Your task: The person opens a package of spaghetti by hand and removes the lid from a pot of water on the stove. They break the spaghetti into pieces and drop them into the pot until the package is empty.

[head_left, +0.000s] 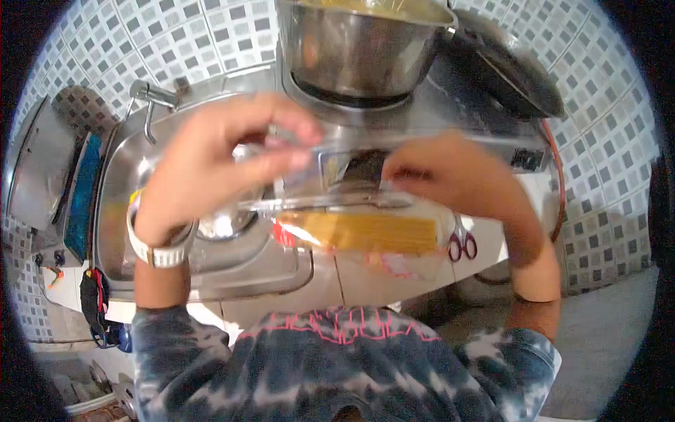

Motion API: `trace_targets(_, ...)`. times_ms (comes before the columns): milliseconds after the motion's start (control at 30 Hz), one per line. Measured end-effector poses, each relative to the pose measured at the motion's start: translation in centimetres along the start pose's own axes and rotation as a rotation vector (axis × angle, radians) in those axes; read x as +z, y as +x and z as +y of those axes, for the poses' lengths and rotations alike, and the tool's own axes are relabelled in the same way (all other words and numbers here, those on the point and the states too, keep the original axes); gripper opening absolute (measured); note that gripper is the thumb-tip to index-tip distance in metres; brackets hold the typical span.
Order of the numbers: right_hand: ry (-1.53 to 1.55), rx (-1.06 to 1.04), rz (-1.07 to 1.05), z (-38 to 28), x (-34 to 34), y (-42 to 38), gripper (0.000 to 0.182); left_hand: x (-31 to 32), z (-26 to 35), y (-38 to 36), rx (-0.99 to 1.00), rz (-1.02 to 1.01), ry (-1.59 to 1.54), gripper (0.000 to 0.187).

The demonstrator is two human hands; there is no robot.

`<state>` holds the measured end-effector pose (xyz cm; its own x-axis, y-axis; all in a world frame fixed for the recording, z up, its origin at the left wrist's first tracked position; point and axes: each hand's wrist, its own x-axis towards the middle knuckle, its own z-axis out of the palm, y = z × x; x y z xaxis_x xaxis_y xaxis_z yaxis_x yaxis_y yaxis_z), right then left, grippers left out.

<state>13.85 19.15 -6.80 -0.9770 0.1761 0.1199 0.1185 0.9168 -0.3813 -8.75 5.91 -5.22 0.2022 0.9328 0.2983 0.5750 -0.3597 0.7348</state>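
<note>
A clear packet of spaghetti (373, 232), with a red printed end, lies between my forearms, low in front of my body. My left hand (232, 148) is raised over the sink side, its thumb and fingers apart and pointing right, and a light watch sits on that wrist. Across from it, my right hand (450, 169) is held above the packet's right end with its fingers curled inward. Motion smears those fingers, so I cannot tell what they hold. Dark-handled scissors (462, 243) lie on the counter just right of the packet.
A large steel pot (365, 49) stands on the stove (478, 112) ahead. Behind it, a dark pan or lid (517, 67) leans near the tiled wall. At left are the steel sink (116, 211), a faucet (149, 105) and a blue-edged board (83, 197).
</note>
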Motion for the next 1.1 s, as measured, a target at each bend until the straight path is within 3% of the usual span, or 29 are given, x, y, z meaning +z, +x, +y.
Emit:
trace_targets(33, 0.031, 0.103, -0.082, 0.4, 2.3, -0.6, 0.017, 0.6, -1.3, -1.8, 0.025, -0.025, 0.087, 0.031)
trace_targets(67, -0.035, 0.183, -0.264, 1.1, 3.7, -0.9, 0.031, 1.3, -2.8, -3.5, -0.015, -0.004, 0.173, 0.038)
trace_targets(100, -0.056, 0.186, -0.248, 1.9, 5.6, -1.3, 0.037, 2.0, -4.1, -4.9, -0.050, 0.019, 0.263, 0.045)
trace_targets(200, -0.138, 0.191, -0.230, 2.7, 10.2, -2.4, 0.051, 4.3, -6.4, -7.8, -0.214, 0.080, 0.157, 0.056)
trace_targets(267, -0.206, 0.195, -0.244, 1.7, 11.9, -1.9, 0.057, 4.8, -6.9, -8.2, -0.220, 0.016, 0.112, 0.057)
trace_targets(467, -0.181, 0.312, -0.346, 2.1, 12.6, -0.4, 0.044, 5.4, -6.2, -7.5, -0.240, -0.054, 0.118, 0.054)
trace_targets(667, -0.127, 0.339, -0.203, 2.3, 13.1, -1.2, 0.041, 5.9, -6.1, -7.4, -0.280, 0.012, 0.081, 0.055)
trace_targets(1100, 0.727, 0.465, -0.238, 2.4, 10.0, -2.8, 0.049, 6.9, -6.8, -7.4, -0.303, 0.219, 0.125, 0.055)
